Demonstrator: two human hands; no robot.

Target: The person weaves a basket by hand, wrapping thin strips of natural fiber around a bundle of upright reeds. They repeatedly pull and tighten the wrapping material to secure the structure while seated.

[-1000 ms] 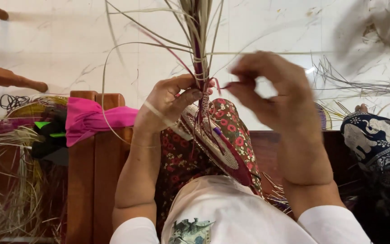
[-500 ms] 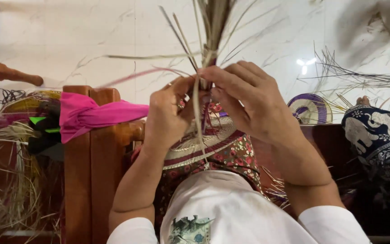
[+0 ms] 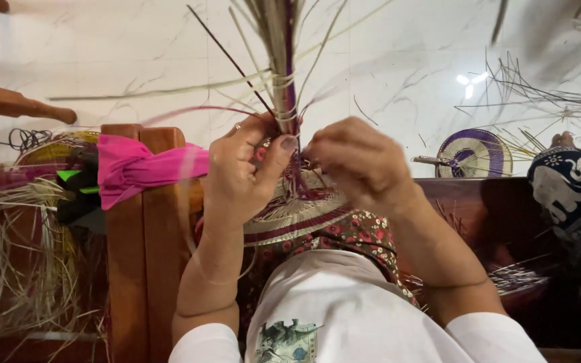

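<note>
Both hands have closed in: left hand (image 3: 247,168) pinches the straw bundle (image 3: 280,60), right hand (image 3: 358,161) grips the strands beside it, tightening the binding.

upright straw bundle (image 3: 282,74), striped woven disc (image 3: 297,215) below

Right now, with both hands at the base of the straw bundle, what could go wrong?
1. The left hand pinches the bundle of straws where it meets the woven piece; if the pinch slackens, the loose upper ends may splay and the wrapping loosen.
2. The right hand works close beside the thin stiff strands, which might prick a finger or snap.
</note>
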